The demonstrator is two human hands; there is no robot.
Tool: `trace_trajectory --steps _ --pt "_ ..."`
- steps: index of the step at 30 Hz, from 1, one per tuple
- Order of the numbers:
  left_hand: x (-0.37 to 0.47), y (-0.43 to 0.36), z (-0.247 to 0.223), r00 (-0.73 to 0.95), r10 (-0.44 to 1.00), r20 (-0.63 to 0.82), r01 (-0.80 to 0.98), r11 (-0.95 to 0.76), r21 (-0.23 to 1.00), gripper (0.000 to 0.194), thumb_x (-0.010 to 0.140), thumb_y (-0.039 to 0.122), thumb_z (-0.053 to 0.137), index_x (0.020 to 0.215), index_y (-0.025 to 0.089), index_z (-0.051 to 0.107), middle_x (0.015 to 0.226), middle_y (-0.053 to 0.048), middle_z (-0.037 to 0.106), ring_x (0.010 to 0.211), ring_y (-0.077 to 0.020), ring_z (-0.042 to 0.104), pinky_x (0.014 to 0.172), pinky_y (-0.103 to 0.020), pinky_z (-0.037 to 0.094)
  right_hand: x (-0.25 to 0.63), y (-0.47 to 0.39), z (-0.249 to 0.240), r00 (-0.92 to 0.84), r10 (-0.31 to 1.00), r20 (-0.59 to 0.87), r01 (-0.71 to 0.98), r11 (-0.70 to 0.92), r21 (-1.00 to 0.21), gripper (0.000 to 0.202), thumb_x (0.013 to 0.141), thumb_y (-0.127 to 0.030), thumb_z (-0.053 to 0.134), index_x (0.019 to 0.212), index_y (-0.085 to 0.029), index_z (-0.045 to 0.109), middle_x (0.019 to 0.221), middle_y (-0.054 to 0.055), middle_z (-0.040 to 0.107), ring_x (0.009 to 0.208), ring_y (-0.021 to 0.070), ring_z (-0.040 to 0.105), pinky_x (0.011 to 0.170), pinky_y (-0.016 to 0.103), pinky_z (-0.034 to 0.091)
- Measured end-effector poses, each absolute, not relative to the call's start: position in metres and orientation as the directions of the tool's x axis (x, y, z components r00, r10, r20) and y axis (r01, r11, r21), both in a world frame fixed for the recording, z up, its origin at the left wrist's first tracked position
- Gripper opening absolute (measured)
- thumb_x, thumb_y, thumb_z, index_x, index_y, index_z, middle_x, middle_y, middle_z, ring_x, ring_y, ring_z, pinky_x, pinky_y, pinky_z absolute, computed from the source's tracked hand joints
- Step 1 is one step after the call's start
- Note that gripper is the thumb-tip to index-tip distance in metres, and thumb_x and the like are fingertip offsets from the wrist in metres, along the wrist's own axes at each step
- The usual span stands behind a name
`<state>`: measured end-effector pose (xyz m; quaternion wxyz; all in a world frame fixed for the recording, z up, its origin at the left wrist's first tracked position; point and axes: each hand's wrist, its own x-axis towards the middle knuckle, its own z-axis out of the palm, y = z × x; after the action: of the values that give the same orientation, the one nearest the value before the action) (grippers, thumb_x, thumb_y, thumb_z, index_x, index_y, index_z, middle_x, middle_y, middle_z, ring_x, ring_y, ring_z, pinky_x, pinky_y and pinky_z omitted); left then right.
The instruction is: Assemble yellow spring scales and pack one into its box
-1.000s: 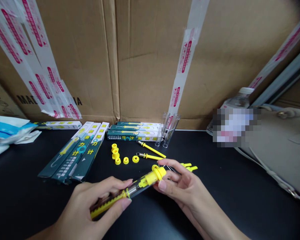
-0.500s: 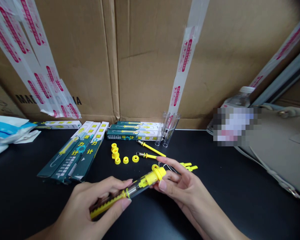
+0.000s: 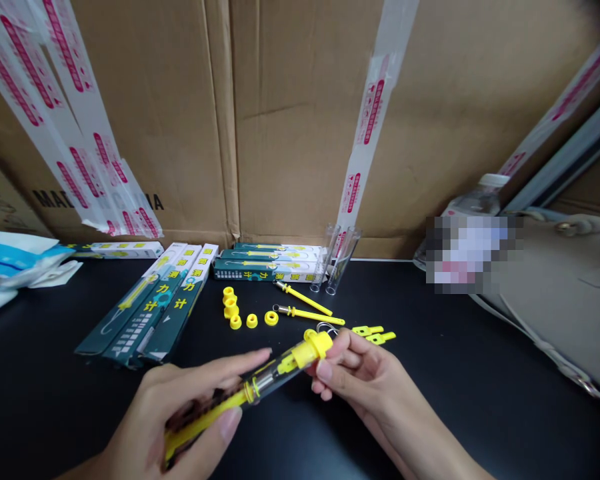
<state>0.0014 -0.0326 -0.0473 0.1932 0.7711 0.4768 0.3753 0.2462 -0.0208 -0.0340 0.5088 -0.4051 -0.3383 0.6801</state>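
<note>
A spring scale (image 3: 265, 381) with a clear tube, a yellow inner rod and a metal spring lies tilted between my hands. My left hand (image 3: 180, 407) wraps round its lower part, thumb on the near side and index finger stretched along the far side. At the upper right end, my right hand (image 3: 363, 373) pinches the yellow cap (image 3: 316, 347) between thumb and fingers. Just beyond the cap lie metal hooks (image 3: 327, 328), partly hidden by it and the fingers. Two yellow rods with springs (image 3: 313, 315) lie farther back, with yellow flat pieces (image 3: 380, 337) to their right.
Several yellow caps and rings (image 3: 231, 308) lie on the black table. Two clear tubes (image 3: 343, 261) stand before a large cardboard box (image 3: 290, 133). Printed spring scale boxes (image 3: 155, 307) lie left and behind. A bottle (image 3: 480, 200) and a bag (image 3: 555, 300) are right.
My right index finger has come down from its raised position to the cap. My left hand has slid slightly down the tube and its grip has loosened a little.
</note>
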Motion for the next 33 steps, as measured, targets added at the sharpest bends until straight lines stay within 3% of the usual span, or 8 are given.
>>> trace_trajectory --steps 4,8,11,15,20,24,27,33 --pt "-0.002 -0.036 -0.054 0.245 0.897 0.369 0.538 -0.442 0.718 0.035 0.094 0.046 0.055 0.121 0.033 0.073 0.088 -0.003 0.079 0.071 -0.0178 0.069 0.068 -0.024 0.055 0.244 -0.02 -0.037 -0.106 0.977 -0.187 -0.462 -0.215 -0.86 0.038 0.063 -0.026 0.096 0.086 -0.019 0.067 0.067 -0.003 0.071 0.062 0.0122 0.067 0.06 0.021 0.055" --pt "-0.002 -0.034 -0.052 0.268 0.892 0.363 0.463 -0.45 0.764 0.037 0.094 0.046 0.054 0.122 0.031 0.072 0.094 -0.006 0.08 0.071 -0.0189 0.07 0.065 -0.025 0.056 0.245 -0.019 -0.04 -0.081 0.986 -0.146 -0.434 -0.166 -0.886 0.048 0.065 -0.026 0.094 0.108 -0.023 0.073 0.084 0.0 0.074 0.071 0.0129 0.067 0.067 0.024 0.057" --pt "-0.002 -0.032 -0.049 0.281 0.894 0.348 0.45 -0.443 0.775 0.043 0.094 0.051 0.049 0.12 0.028 0.074 0.084 -0.006 0.08 0.051 -0.0153 0.061 0.047 -0.022 0.05 0.246 -0.02 -0.04 -0.099 0.983 -0.156 -0.39 -0.183 -0.903 0.041 0.065 -0.03 0.094 0.102 -0.022 0.078 0.095 0.005 0.078 0.081 0.0159 0.069 0.079 0.027 0.058" --pt "-0.002 -0.032 -0.046 0.293 0.907 0.303 0.439 -0.409 0.8 0.052 0.097 0.054 0.038 0.122 0.025 0.073 0.079 -0.006 0.079 0.033 -0.0097 0.041 0.033 -0.02 0.036 0.245 -0.021 -0.036 -0.089 0.971 -0.221 -0.389 -0.238 -0.89 0.042 0.057 -0.029 0.098 0.091 -0.018 0.076 0.09 0.005 0.079 0.081 0.0163 0.072 0.079 0.024 0.057" --pt "-0.004 -0.033 -0.049 0.258 0.909 0.326 0.49 -0.414 0.767 0.041 0.094 0.049 0.051 0.118 0.027 0.075 0.082 -0.006 0.08 0.048 -0.014 0.057 0.045 -0.021 0.047 0.242 -0.024 -0.031 -0.101 0.961 -0.258 -0.454 -0.275 -0.847 0.038 0.056 -0.027 0.098 0.079 -0.018 0.069 0.075 0.001 0.076 0.073 0.0149 0.073 0.076 0.022 0.057" --pt "0.0 -0.032 -0.049 0.218 0.917 0.333 0.529 -0.398 0.75 0.031 0.094 0.043 0.057 0.112 0.028 0.077 0.084 -0.004 0.08 0.061 -0.0162 0.064 0.06 -0.024 0.052 0.244 -0.025 -0.028 -0.076 0.958 -0.277 -0.424 -0.282 -0.861 0.048 0.061 -0.028 0.096 0.102 -0.021 0.074 0.072 -0.001 0.074 0.071 0.0145 0.07 0.08 0.026 0.056" --pt "0.006 -0.03 -0.043 0.235 0.917 0.323 0.523 -0.4 0.753 0.03 0.094 0.039 0.054 0.109 0.028 0.078 0.078 -0.002 0.079 0.051 -0.0129 0.059 0.053 -0.022 0.047 0.246 -0.024 -0.029 -0.097 0.955 -0.281 -0.39 -0.297 -0.872 0.051 0.062 -0.029 0.096 0.108 -0.021 0.077 0.073 0.0 0.075 0.07 0.014 0.067 0.077 0.026 0.055" --pt "0.013 -0.025 -0.031 0.254 0.913 0.318 0.515 -0.406 0.755 0.028 0.093 0.036 0.055 0.103 0.027 0.08 0.069 0.001 0.077 0.043 -0.0103 0.053 0.045 -0.019 0.042 0.249 -0.019 -0.033 -0.147 0.961 -0.233 -0.363 -0.271 -0.892 0.034 0.058 -0.025 0.098 0.086 -0.019 0.079 0.077 0.001 0.075 0.068 0.0105 0.064 0.068 0.019 0.054"
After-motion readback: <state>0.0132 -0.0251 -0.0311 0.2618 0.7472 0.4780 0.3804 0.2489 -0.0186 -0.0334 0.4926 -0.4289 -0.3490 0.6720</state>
